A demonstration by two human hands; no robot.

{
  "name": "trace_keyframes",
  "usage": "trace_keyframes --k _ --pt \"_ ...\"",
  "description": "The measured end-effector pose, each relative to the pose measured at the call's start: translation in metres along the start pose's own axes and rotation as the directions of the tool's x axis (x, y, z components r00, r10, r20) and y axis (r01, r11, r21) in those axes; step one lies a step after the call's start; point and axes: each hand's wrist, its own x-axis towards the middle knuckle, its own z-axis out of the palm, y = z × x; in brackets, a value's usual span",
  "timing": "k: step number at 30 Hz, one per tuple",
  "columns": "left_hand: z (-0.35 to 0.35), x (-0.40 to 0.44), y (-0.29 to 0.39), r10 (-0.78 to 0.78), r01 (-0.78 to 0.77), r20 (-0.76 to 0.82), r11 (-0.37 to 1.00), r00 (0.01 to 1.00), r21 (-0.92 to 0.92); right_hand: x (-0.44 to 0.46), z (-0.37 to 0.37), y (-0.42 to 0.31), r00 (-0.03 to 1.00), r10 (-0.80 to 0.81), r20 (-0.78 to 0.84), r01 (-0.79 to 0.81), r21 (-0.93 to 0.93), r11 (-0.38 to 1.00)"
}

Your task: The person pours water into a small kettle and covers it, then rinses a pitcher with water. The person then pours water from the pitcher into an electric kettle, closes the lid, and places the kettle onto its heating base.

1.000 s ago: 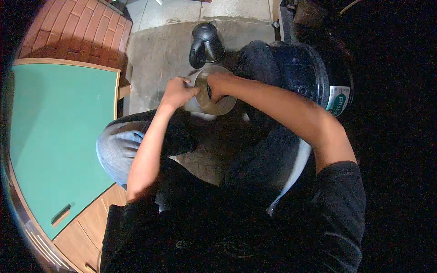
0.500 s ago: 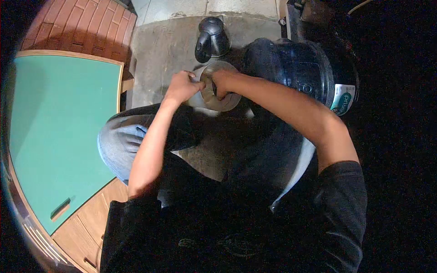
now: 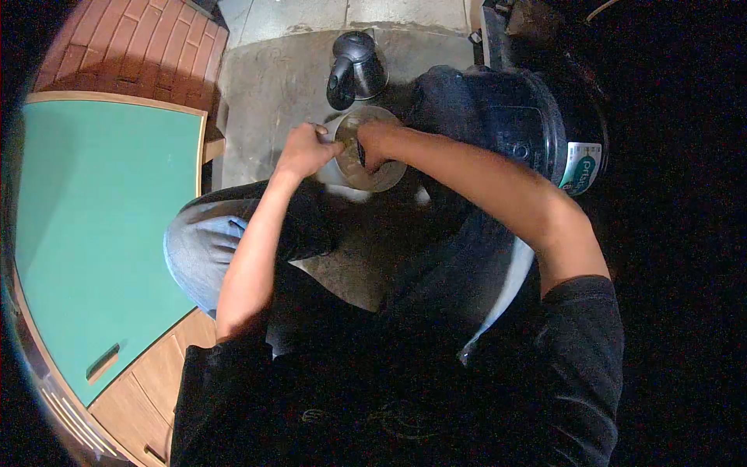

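Observation:
A pale, round container (image 3: 393,177) stands on the floor between my legs, its wide mouth facing me. My left hand (image 3: 307,150) pinches its left rim, thumb toward the inside. My right hand (image 3: 377,145) reaches down into the mouth with its fingers curled together. A dark patch shows beside those fingers; whether it is an object or shadow I cannot make out. Part of the container's inside is hidden by the right hand and forearm.
Just beyond the container stands a black and steel electric kettle (image 3: 359,70). A large blue water bottle (image 3: 517,117) lies on its side at the right. To my left are a green board (image 3: 109,226) with a wooden frame and a brick wall (image 3: 128,47).
The whole view has shifted slightly to the left. Both hands keep nearly the same place at the container, with the right one still inside it.

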Motion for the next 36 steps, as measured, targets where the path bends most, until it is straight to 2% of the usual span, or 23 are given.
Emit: trace_keyframes --k 4,6,9,16,21,26,28,30,34,36 --pt "-0.002 0.003 -0.002 -0.056 0.058 0.094 0.998 0.994 -0.023 0.004 0.002 -0.001 0.999 0.025 0.022 -0.025 -0.018 1.000" --pt "0.000 0.004 -0.004 -0.030 0.028 0.069 0.999 0.997 0.023 0.005 0.002 -0.001 0.998 0.053 0.044 -0.053 -0.001 0.999" --pt "0.003 0.004 -0.008 0.013 -0.013 0.029 1.000 0.999 0.003 0.009 0.005 0.001 1.000 0.006 0.030 -0.006 -0.027 1.000" --pt "0.001 0.003 -0.003 -0.014 0.013 0.059 1.000 0.998 0.020 0.001 0.003 0.001 1.000 -0.011 0.006 0.011 0.025 1.000" --pt "0.001 0.001 -0.003 0.032 -0.032 0.014 0.999 0.999 0.005 -0.001 0.001 0.002 1.000 -0.015 -0.005 0.015 0.017 1.000" --pt "0.005 0.003 -0.006 0.024 -0.024 -0.017 0.999 1.000 -0.024 -0.019 -0.014 0.006 0.997 -0.070 -0.028 0.072 0.095 0.993" --pt "0.003 0.004 -0.003 0.028 -0.029 -0.038 0.998 0.999 -0.047 -0.026 -0.022 0.006 0.997 -0.067 -0.046 0.069 0.061 0.996" --pt "0.000 0.005 -0.001 -0.018 0.020 0.043 0.999 0.999 -0.030 -0.030 -0.025 0.006 0.996 -0.065 -0.065 0.066 0.025 0.997" --pt "-0.001 0.004 0.003 -0.042 0.044 0.022 0.995 0.999 -0.092 -0.033 -0.027 0.009 0.995 -0.051 -0.083 0.057 0.073 0.996" --pt "-0.007 0.004 0.006 -0.089 0.100 0.128 0.992 0.988 -0.075 -0.035 -0.032 0.011 0.995 -0.051 -0.089 0.059 0.084 0.995"
